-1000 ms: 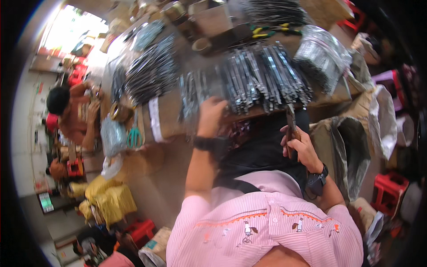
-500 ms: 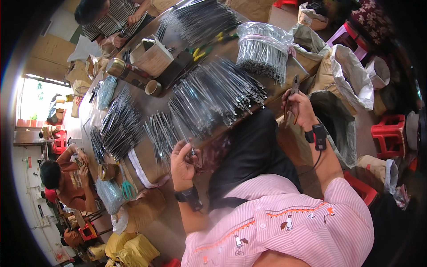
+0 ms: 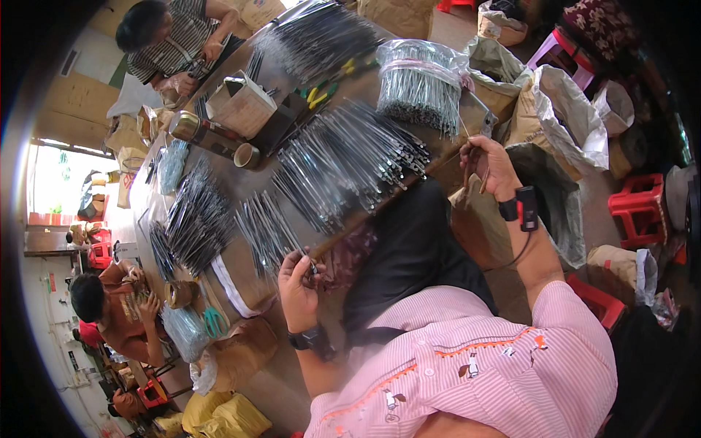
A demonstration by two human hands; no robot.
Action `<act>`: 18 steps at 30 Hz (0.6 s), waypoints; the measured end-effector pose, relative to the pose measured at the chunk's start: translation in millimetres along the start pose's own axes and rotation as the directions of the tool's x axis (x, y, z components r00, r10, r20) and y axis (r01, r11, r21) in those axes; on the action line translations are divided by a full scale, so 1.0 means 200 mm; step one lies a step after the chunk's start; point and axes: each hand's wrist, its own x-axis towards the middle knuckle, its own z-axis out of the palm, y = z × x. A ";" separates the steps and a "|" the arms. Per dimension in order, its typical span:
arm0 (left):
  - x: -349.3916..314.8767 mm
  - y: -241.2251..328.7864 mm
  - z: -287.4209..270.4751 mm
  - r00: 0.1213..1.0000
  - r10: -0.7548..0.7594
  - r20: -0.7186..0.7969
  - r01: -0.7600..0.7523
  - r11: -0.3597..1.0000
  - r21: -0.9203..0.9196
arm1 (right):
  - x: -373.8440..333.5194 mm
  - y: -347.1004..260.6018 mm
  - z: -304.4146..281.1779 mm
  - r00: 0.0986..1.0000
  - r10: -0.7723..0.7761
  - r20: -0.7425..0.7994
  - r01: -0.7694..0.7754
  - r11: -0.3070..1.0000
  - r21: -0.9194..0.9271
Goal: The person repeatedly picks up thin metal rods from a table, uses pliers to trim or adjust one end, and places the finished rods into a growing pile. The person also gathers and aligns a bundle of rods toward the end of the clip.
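My right hand (image 3: 491, 166) is closed around a pair of pliers with orange-brown handles (image 3: 483, 182), past the table's near edge. The pliers' jaws are mostly hidden behind my fingers. A thin wire-like strip (image 3: 462, 125) sticks up by those fingertips. My left hand (image 3: 296, 285) is at the table edge, its fingers curled together round a small dark, shiny item (image 3: 314, 269) too small to name. Just beyond it lies a small row of thin metal strips (image 3: 264, 230). A larger pile of metal strips (image 3: 343, 164) spreads across the table between my hands.
A plastic-wrapped bundle of strips (image 3: 420, 91) stands at the table's far right. Beyond the piles are a cup (image 3: 247, 155), a flask (image 3: 186, 127) and yellow-handled pliers (image 3: 318, 96). Open sacks (image 3: 566, 109) and red stools (image 3: 637, 212) line the right. Two people work across the table and at left.
My right hand has turned, so the pliers' jaws no longer show and a thin strip appears at its fingertips. My left hand has moved slightly down and its fingers are more closed.
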 end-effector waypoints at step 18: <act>-0.02 -0.09 0.11 0.991 -0.044 0.126 0.041 0.999 0.028 | 0.08 -0.02 0.14 0.950 0.191 0.246 -0.204 0.979 0.029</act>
